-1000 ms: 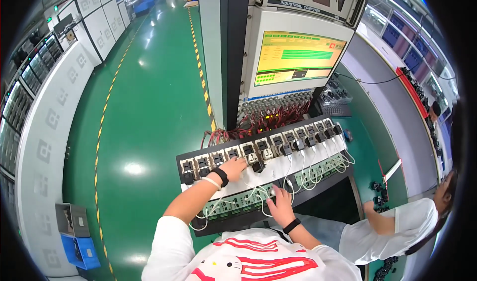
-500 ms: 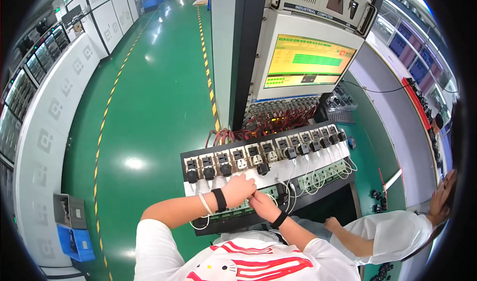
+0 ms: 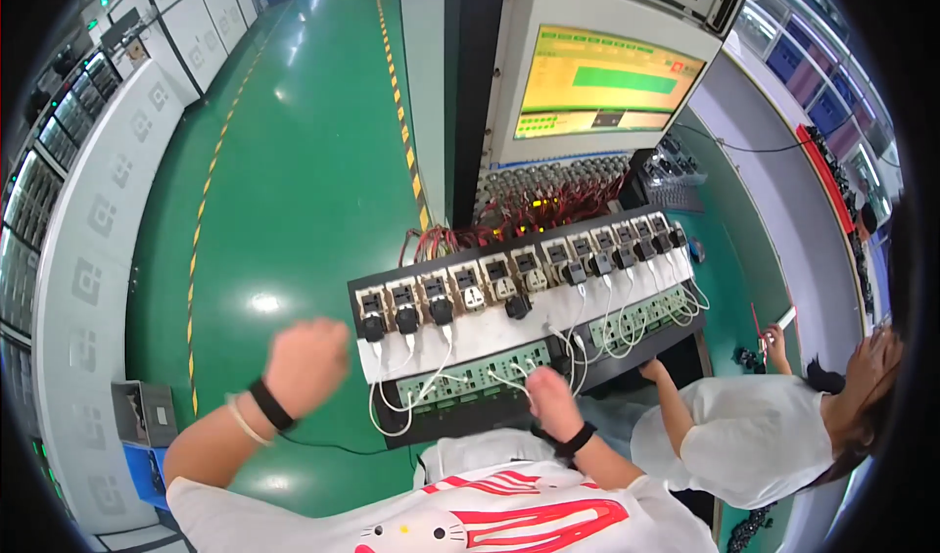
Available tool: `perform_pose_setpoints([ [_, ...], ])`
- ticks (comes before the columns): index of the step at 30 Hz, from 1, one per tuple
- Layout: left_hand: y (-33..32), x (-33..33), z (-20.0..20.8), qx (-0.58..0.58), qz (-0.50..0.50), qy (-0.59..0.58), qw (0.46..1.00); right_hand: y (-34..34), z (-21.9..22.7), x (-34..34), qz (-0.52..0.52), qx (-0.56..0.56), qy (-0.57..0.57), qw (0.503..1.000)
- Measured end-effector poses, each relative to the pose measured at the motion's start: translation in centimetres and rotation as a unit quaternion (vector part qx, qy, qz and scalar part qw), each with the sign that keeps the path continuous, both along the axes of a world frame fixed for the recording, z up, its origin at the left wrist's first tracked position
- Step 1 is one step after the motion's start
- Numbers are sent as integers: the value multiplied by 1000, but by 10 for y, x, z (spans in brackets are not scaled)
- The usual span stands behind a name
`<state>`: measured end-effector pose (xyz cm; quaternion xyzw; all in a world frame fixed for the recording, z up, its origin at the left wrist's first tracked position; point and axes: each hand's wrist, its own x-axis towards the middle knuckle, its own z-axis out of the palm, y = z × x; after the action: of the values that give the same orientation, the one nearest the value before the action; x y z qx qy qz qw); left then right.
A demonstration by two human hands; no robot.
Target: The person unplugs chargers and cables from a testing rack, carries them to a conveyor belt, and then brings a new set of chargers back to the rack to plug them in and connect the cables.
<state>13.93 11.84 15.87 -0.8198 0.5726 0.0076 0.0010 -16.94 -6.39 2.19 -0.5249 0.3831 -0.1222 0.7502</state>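
My left hand [image 3: 306,367] is lifted off the left end of the test bench, over the green floor. Motion smears its fingers, and nothing can be made out in them. My right hand [image 3: 553,404] is at the bench's front edge, beside the right end of a green circuit board [image 3: 460,381]; its fingers are curled, and what they hold, if anything, is hidden. White cables [image 3: 431,382] run from black charger plugs [image 3: 406,320] down to this board. The plugs sit in a row of sockets [image 3: 468,287]. One black plug [image 3: 518,306] hangs mid-row.
A second green board [image 3: 636,320] with white cables lies on the right. Behind the sockets are red wires [image 3: 548,222] and a lit screen [image 3: 612,88]. A co-worker in a white shirt [image 3: 749,431] is close on my right. Grey and blue bins [image 3: 147,411] stand left.
My hands were together over the left board. They have parted: the left swung out left and toward me, the right moved slightly right. The co-worker has leaned inward, and the view has shifted.
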Motion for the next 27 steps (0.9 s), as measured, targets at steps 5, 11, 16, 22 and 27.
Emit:
perform_pose_setpoints([
  [5,-42,-8,-81,-56,-65,180,980,-9,-9,9,87,-205,61,973],
  [11,-147,-100,-189,-61,-184,184,964,10,-19,25,147,-179,92,968],
  [16,-166,-87,-203,-144,-117,186,965,7,-35,9,123,-175,92,973],
  [22,-131,-12,-201,-103,-191,75,973,8,-30,12,80,-536,172,823],
  [27,-134,-8,-181,-34,-233,45,971,13,-10,37,92,-551,119,821],
])
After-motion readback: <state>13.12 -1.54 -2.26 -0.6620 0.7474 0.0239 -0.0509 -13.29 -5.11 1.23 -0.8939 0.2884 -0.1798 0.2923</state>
